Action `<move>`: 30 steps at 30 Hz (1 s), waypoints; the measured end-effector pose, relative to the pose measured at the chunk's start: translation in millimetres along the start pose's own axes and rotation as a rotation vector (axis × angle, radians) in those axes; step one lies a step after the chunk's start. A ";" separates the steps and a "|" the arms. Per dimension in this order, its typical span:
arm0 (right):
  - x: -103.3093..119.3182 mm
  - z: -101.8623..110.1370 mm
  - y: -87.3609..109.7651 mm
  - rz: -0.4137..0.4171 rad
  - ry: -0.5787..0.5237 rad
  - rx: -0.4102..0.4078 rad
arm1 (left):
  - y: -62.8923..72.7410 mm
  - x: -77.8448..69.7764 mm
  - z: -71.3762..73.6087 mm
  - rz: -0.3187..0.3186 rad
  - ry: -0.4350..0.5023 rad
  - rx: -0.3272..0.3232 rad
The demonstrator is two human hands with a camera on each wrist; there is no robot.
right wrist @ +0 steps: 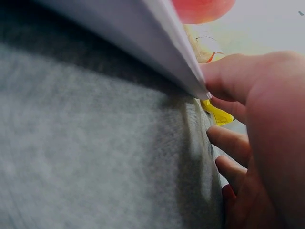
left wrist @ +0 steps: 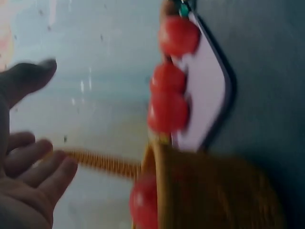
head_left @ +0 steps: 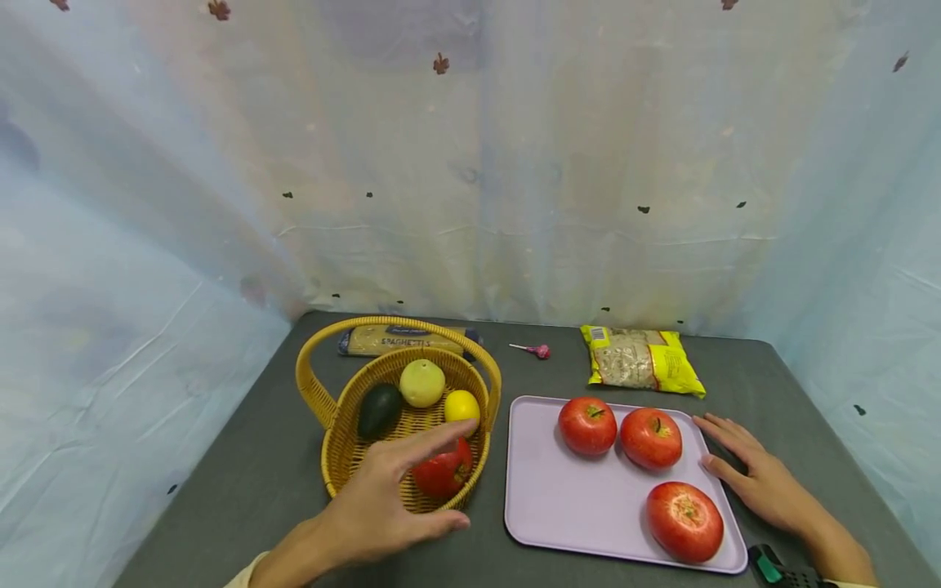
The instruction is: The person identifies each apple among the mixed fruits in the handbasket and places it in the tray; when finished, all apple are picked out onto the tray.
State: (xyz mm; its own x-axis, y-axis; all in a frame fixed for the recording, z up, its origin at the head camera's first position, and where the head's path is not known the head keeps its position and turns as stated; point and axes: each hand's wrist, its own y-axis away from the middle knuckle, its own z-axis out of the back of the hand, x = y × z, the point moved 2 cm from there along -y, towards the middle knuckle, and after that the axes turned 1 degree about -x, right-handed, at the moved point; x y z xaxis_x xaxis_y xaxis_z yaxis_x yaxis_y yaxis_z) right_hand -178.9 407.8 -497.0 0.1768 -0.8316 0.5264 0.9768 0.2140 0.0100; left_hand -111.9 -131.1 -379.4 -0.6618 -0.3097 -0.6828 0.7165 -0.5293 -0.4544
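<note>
My left hand (head_left: 371, 508) hovers over the near side of a yellow woven basket (head_left: 332, 441), thumb and fingers spread apart with nothing between them. Inside the basket lie a red apple (head_left: 441, 472), a dark green avocado (head_left: 380, 411), a pale green round fruit (head_left: 422, 383) and a yellow lemon (head_left: 461, 406). My right hand (head_left: 768, 486) rests at the right edge of a lilac tray (head_left: 573, 498), its thumb touching the rim in the right wrist view. On the tray sit three red apples, one at far middle (head_left: 587, 425), one at far right (head_left: 651, 438), one at near right (head_left: 684, 522).
Behind the basket lies a spaghetti pack (head_left: 367, 340), partly hidden by the handle (head_left: 312, 384). A pink lollipop (head_left: 541, 351) and a yellow bag (head_left: 639, 359) of flaky food lie at the back of the grey table (head_left: 257, 482). Pale curtains (head_left: 529, 163) surround the table.
</note>
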 end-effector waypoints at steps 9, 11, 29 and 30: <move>0.7 -0.7 1.0 0.009 0.004 -0.014 | 28.8 18.1 46.4 -0.020 -0.175 0.014; 0.6 -0.6 0.8 0.014 0.003 -0.023 | 31.1 24.4 47.2 -0.027 -0.191 0.010; -1.1 -2.0 0.6 0.007 -0.001 -0.027 | 12.4 63.6 8.5 0.130 -0.302 0.269; -0.9 -2.1 0.6 0.007 -0.002 -0.027 | 11.0 63.9 6.5 0.141 -0.312 0.278</move>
State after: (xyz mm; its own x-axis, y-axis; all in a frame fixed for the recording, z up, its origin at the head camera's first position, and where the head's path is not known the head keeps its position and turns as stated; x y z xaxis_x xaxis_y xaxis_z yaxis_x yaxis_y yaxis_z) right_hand -178.2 407.6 -499.2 0.1833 -0.8290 0.5284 0.9784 0.2059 -0.0164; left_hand -147.7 -161.9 -424.3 -0.6271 -0.5952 -0.5026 0.7463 -0.6439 -0.1686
